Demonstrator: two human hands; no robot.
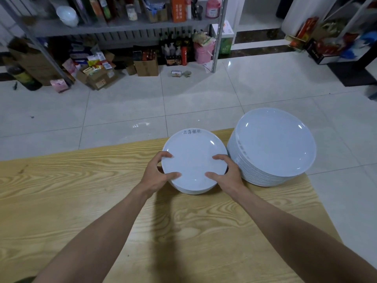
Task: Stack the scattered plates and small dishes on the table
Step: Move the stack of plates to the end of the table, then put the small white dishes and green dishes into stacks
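1. While clamped on the left rim of the small stack (193, 160), left hand (157, 174): thumb laid on the top dish, fingers curled over the far edge.
2. Right hand (226, 174): mirrored on the right rim, thumb on top and fingers hooked over the edge. Hands apart, with the small stack held between them.
3. Small stack: several white dishes nested together, with grey lettering on the far rim of the top one. Placed near the far edge of the table (81, 190), right of centre. Resting or just lifted: cannot tell.
4. Just to its right: big stack (273, 144) of wider white plates, taller, with many rims showing down its side. Standing at the far right corner of the table. Touching the small stack or only beside it: cannot tell.
5. Table: light wood with bold grain, a dark shadow falling on it below the small stack, between the forearms.
6. Beyond the table: pale tiled floor (122, 103), with a can (176, 73) lying on its side.
7. Farther back: grey shelf (122, 25) crowded with bottles, with cardboard boxes (145, 67) and a pink bag (203, 52) beneath it.
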